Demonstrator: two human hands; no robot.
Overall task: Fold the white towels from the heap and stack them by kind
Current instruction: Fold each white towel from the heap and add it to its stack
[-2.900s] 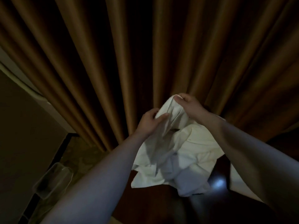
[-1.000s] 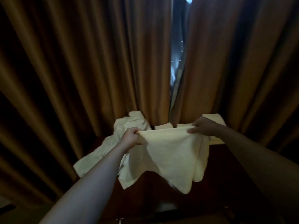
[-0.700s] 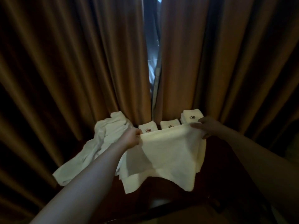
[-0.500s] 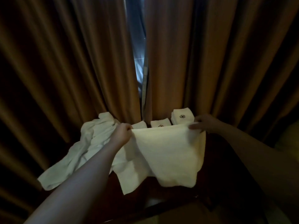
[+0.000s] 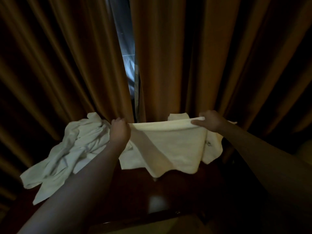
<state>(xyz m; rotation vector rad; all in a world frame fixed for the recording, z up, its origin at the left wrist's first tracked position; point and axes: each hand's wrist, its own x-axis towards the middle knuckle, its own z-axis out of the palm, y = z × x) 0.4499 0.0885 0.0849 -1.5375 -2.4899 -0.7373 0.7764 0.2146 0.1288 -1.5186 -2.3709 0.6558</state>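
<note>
Flanking dark table (image 5: 168, 191), brown curtains (image 5: 168, 56)

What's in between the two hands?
The head view shows the white towel's top edge stretched between the left hand and the right hand; each pinches a corner, and the rest hangs down.

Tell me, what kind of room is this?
Probably a hotel room: floor-length brown curtains, a polished dark wood table, and a heap of white towels beside the towel being folded.

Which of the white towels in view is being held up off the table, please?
The towel stretched between the left hand and right hand; the heap lies crumpled on the table.
</note>
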